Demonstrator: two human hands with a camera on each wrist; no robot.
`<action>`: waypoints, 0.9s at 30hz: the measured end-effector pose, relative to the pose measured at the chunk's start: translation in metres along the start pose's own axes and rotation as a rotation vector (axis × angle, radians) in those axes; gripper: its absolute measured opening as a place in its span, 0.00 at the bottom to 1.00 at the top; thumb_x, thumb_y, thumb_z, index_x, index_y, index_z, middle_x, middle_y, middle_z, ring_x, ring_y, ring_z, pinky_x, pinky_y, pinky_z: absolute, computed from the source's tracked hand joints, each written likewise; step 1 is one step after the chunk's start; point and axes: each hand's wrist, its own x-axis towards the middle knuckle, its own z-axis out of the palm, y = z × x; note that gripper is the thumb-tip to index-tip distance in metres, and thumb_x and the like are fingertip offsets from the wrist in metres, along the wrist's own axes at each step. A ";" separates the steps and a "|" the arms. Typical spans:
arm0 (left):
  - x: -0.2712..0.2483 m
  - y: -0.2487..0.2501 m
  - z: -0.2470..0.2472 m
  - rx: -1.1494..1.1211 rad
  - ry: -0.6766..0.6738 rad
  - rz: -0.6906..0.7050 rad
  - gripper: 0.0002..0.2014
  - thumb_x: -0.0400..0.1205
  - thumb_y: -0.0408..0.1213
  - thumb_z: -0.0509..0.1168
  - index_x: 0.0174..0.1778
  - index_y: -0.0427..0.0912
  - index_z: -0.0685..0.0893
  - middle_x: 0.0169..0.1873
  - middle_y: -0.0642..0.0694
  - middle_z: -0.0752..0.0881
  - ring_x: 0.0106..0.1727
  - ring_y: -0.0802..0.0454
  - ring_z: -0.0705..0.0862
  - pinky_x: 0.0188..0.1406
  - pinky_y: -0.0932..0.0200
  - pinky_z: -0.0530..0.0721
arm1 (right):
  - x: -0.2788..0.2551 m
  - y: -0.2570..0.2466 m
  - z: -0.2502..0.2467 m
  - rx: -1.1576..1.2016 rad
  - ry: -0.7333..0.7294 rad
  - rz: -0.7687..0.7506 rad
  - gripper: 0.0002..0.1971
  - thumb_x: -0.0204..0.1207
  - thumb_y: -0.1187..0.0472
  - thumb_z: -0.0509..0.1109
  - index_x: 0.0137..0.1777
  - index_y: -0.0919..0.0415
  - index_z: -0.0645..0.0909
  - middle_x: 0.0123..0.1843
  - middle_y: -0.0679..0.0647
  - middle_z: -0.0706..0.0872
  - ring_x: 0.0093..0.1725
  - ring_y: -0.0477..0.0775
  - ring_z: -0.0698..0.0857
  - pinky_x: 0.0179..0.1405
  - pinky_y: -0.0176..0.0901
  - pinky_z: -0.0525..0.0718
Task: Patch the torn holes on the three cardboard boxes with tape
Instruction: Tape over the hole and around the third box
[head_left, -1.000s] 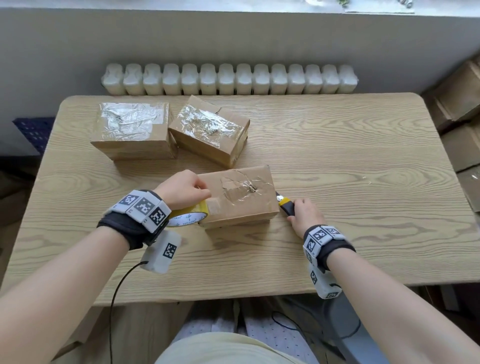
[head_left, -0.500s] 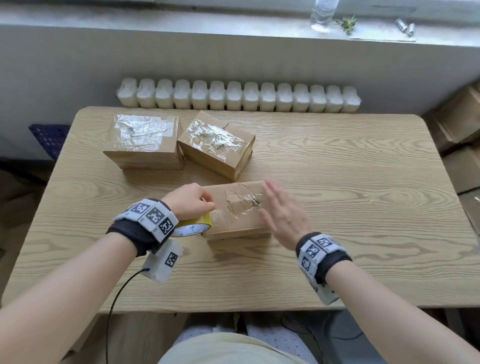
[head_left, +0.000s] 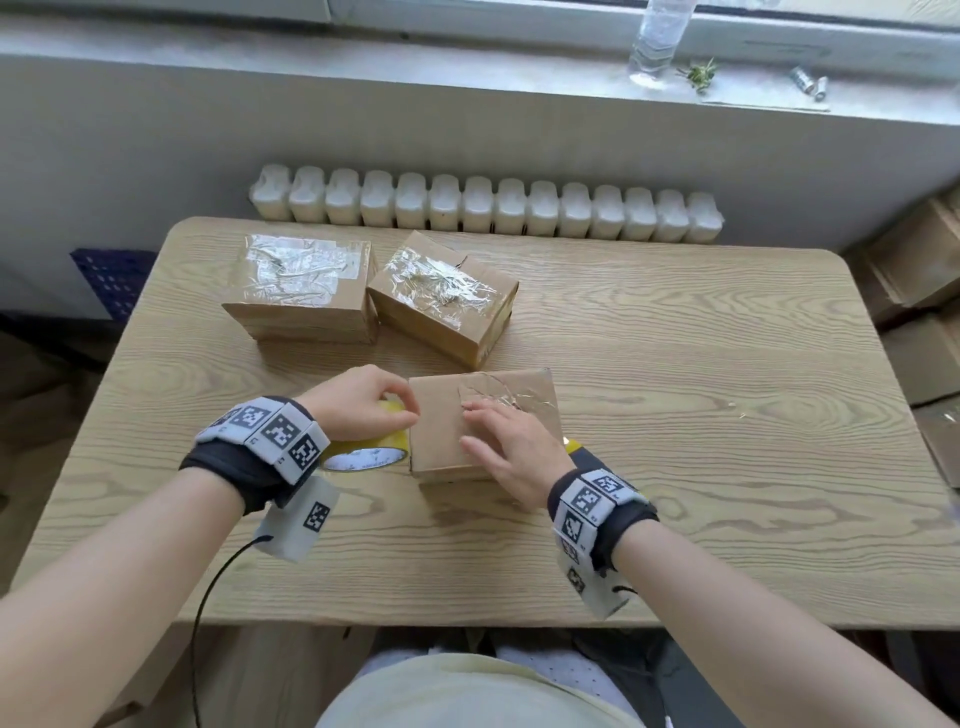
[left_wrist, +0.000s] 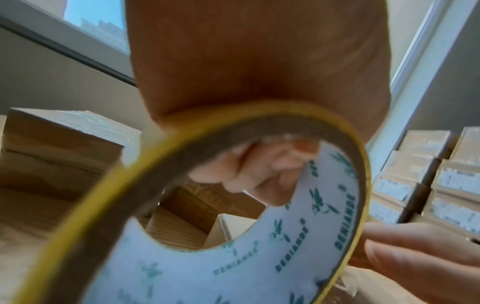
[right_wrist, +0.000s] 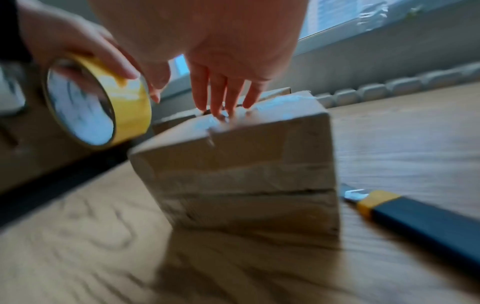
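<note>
- Two cardboard boxes, the far-left box (head_left: 301, 288) and the angled box (head_left: 441, 296), sit beyond the near box (head_left: 483, 421) on the desk (head_left: 701, 415); wrinkled clear tape is seen across both tops, so they are judged already patched.
- The near box lies at the desk's front middle. A strip of clear tape (head_left: 511, 397) is seen over the torn patch on its top, so the third patch is judged laid but not yet fully pressed flat.
- The right hand (head_left: 511, 449) is laid on top of the near box with straight, spread fingers (right_wrist: 221, 96), pressing on the tape; nothing is gripped by it.
- The left hand (head_left: 363, 408) is curled round the yellow tape roll (head_left: 363, 452), which is held just left of the near box.
- What seems left: smoothing this strip and checking the tear is fully covered. Whether the strip is already cut from the roll cannot be told.
- In the right wrist view a utility knife (right_wrist: 415, 216) is shown lying on the desk just right of the near box; in the head view it is almost wholly hidden behind the right wrist.
- In the left wrist view fingertips (left_wrist: 246, 176) are shown hooked inside the roll's core, which the head view does not reveal.
</note>
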 end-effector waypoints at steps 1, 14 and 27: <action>-0.001 0.002 -0.001 -0.074 0.009 0.023 0.06 0.78 0.46 0.67 0.46 0.54 0.88 0.46 0.54 0.87 0.50 0.59 0.83 0.54 0.58 0.79 | 0.004 -0.008 -0.004 0.117 0.052 0.087 0.20 0.80 0.46 0.64 0.65 0.57 0.81 0.67 0.49 0.82 0.67 0.46 0.78 0.70 0.44 0.73; 0.002 0.021 0.006 -0.402 0.047 0.166 0.14 0.77 0.51 0.66 0.58 0.59 0.84 0.33 0.50 0.85 0.34 0.57 0.80 0.39 0.65 0.76 | 0.029 -0.030 -0.033 0.933 0.227 0.428 0.02 0.68 0.69 0.78 0.40 0.65 0.88 0.33 0.56 0.89 0.31 0.49 0.86 0.39 0.40 0.87; 0.000 -0.005 -0.004 -0.249 0.146 -0.002 0.24 0.74 0.53 0.72 0.27 0.33 0.78 0.21 0.47 0.70 0.24 0.54 0.68 0.25 0.61 0.64 | 0.014 0.008 -0.056 1.003 0.359 0.600 0.01 0.70 0.70 0.76 0.39 0.68 0.87 0.30 0.54 0.89 0.29 0.46 0.86 0.35 0.35 0.88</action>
